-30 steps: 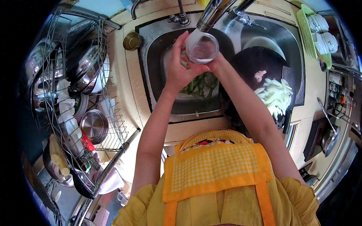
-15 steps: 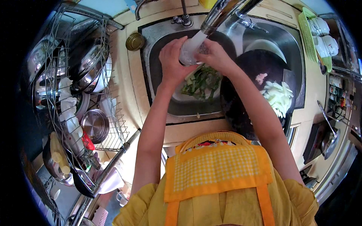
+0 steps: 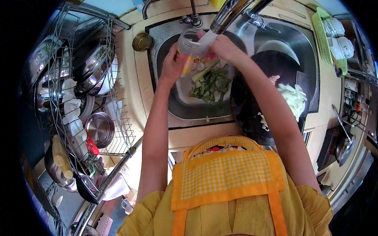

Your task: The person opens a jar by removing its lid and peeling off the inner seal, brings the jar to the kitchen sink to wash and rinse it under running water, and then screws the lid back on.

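Note:
A clear glass jar (image 3: 191, 49) with a yellow-and-white label is tilted over the left sink basin, its open mouth toward the tap. My left hand (image 3: 172, 65) is closed around the jar's left side. Beside the jar's right side, my right hand (image 3: 225, 48) is in the stream of water (image 3: 207, 38) from the metal tap (image 3: 226, 17). Water and the jar partly hide its fingers, so I cannot tell whether it grips the jar. Below the hands, green vegetable scraps (image 3: 210, 84) lie in the basin.
A round dark board (image 3: 252, 114) with sliced pale vegetable (image 3: 293, 100) and a pinkish piece rests across the right basin. A gold-coloured lid (image 3: 141, 42) lies left of the sink. A wire dish rack (image 3: 118, 133) stands left; a green basket (image 3: 321, 43) of bowls is right.
The jar has tipped and moved slightly up and left, so its mouth and label now show. My left hand has shifted left and down; my right hand has moved slightly up and right.

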Action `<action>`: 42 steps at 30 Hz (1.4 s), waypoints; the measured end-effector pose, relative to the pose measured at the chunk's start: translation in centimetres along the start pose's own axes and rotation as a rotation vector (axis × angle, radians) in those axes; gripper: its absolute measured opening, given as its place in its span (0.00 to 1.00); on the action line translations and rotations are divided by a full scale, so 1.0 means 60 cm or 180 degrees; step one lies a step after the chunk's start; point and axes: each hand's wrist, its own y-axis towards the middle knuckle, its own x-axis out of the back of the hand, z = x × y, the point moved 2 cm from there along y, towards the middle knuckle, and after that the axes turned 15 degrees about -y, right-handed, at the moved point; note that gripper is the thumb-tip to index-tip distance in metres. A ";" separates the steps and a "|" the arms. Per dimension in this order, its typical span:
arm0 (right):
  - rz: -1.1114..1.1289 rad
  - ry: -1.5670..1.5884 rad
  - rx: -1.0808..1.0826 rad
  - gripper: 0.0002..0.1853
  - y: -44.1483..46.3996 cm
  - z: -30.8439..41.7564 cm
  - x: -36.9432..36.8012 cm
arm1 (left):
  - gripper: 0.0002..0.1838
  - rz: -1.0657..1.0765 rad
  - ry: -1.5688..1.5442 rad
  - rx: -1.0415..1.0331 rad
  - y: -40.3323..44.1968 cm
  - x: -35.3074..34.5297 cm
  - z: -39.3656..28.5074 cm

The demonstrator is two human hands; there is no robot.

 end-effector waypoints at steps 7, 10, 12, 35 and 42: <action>-0.0887 0.0974 0.0764 0.32 -0.009 0.010 -0.061 | 0.27 -0.1262 -0.1712 0.0960 -0.018 -0.067 0.031; -0.0422 0.2220 0.0676 0.36 0.011 -0.029 -0.051 | 0.25 -0.1443 -0.0330 0.0671 -0.012 -0.065 0.042; -0.1111 0.1307 0.0541 0.33 -0.001 -0.037 -0.044 | 0.18 -0.1508 0.0594 0.0187 0.000 -0.052 -0.003; -0.1094 -0.0305 0.0440 0.36 -0.052 -0.018 -0.090 | 0.41 -0.0832 0.1998 -0.0823 0.019 -0.001 0.038; 0.0429 0.1985 -0.0564 0.28 -0.069 -0.048 -0.104 | 0.24 -0.0698 -0.0280 0.0129 0.009 -0.040 0.150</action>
